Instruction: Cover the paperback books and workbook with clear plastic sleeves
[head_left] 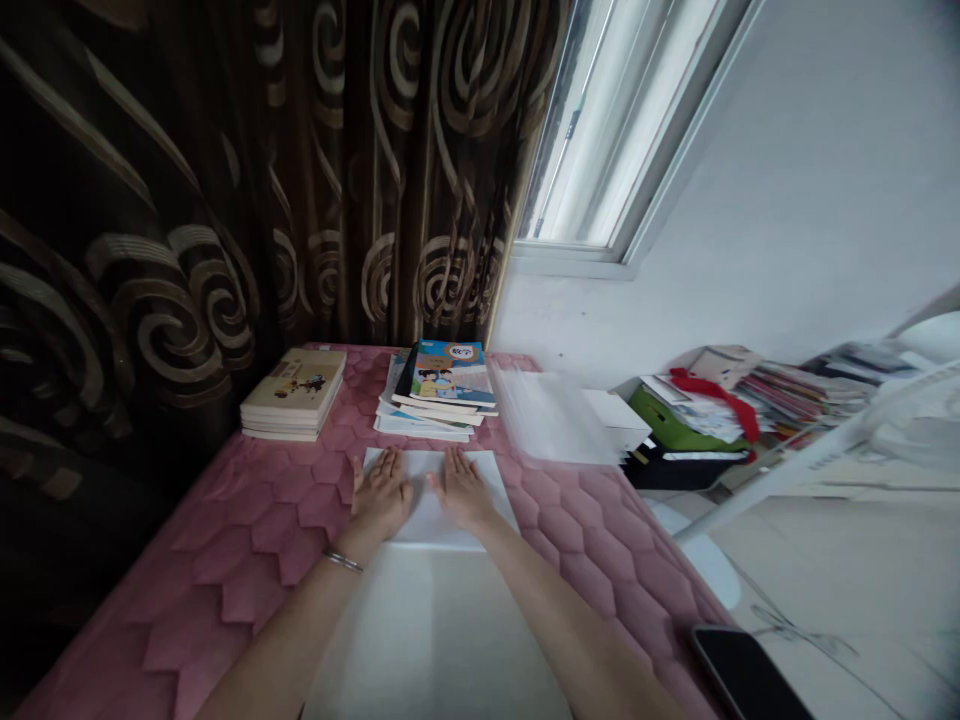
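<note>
My left hand (382, 497) lies flat, fingers spread, on the left side of a white sheet-like piece (426, 528). Opposite it, my right hand (463, 492) also rests palm down with its fingers stretched out. Whether the piece is loose paper or a book's page or cover, I cannot tell. A duller, pale panel (427, 640) extends from its near edge towards me, between my forearms. Just beyond my fingertips is a pile of books topped by a blue illustrated textbook (450, 372).
A stack of beige books (292, 392) sits back left on the pink quilted cover (262, 520). Clear plastic sheets (555, 415) lie right of the textbook pile. A phone (750, 672) rests at the near right edge. A green bin (660, 415) of papers stands beyond.
</note>
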